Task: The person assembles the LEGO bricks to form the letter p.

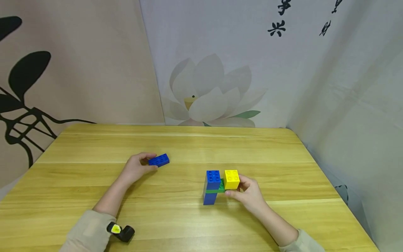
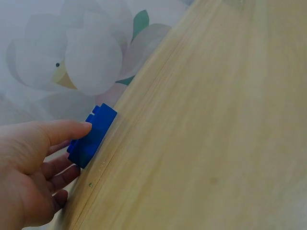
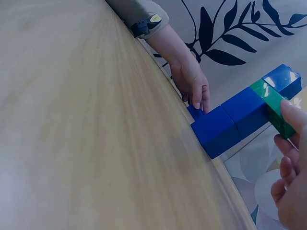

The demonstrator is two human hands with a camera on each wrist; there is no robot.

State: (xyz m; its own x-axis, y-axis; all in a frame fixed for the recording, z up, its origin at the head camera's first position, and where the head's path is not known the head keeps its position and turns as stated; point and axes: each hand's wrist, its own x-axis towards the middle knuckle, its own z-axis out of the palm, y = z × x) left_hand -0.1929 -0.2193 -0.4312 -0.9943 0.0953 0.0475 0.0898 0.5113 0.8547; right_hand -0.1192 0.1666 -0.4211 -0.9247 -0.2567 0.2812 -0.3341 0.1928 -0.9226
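Note:
In the head view my left hand [image 1: 137, 169] pinches a blue toy brick [image 1: 159, 160] by one end, thumb on the near side and fingers on the far side. The left wrist view shows the same blue brick [image 2: 93, 136] low over the tabletop. To the right stands a tower of bricks: blue bricks [image 3: 218, 132] at the bottom, a green brick [image 3: 272, 108] jutting sideways above, a blue brick [image 1: 213, 179] on top. A yellow brick [image 1: 232, 179] sits over the green overhang. My right hand [image 1: 250, 194] grips this overhanging end, thumb on the green brick, fingers beside the yellow one.
The wooden table [image 1: 163, 217] ends at a back edge against a hanging cloth [image 1: 220, 35] printed with a lotus. A black device [image 1: 121, 232] is strapped at the left sleeve. More cloth [image 1: 352, 105] hangs along the right side.

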